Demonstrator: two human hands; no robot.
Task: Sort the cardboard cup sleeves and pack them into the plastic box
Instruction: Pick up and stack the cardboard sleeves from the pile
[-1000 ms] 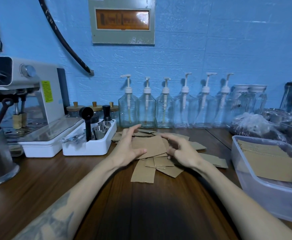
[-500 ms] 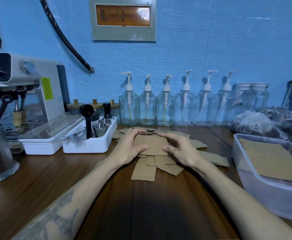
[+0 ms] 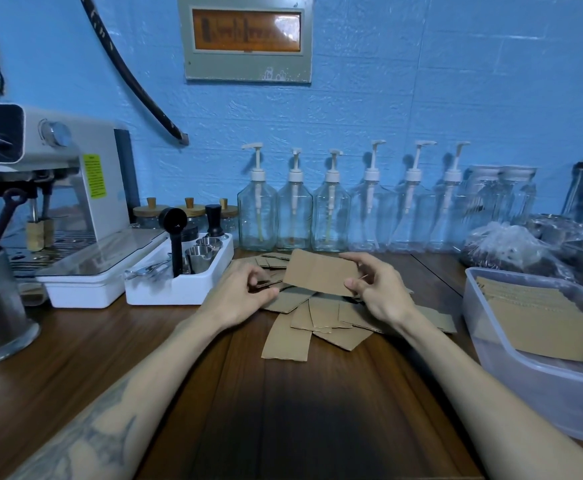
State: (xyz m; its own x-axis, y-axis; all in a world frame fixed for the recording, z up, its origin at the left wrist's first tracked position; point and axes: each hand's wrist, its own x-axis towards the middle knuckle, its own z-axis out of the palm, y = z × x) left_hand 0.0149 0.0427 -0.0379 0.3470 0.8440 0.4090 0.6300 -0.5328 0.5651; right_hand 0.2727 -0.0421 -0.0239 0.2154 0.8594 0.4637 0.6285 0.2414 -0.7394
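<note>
Wooden counter (image 3: 75, 368): six pump bottles (image 3: 331, 216), one plastic box (image 3: 511, 362).

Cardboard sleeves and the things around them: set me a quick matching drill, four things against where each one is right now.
Things:
1. lifted sleeve
2. loose sleeves
3. packed sleeves
4. pump bottles

Places:
A. in a row along the blue wall
B. inside the plastic box at the right
C. pinched in the right hand, above the pile
D. spread flat on the wooden counter, in front of the hands

Pairs: 1-C, 2-D, 3-B, 4-A
</note>
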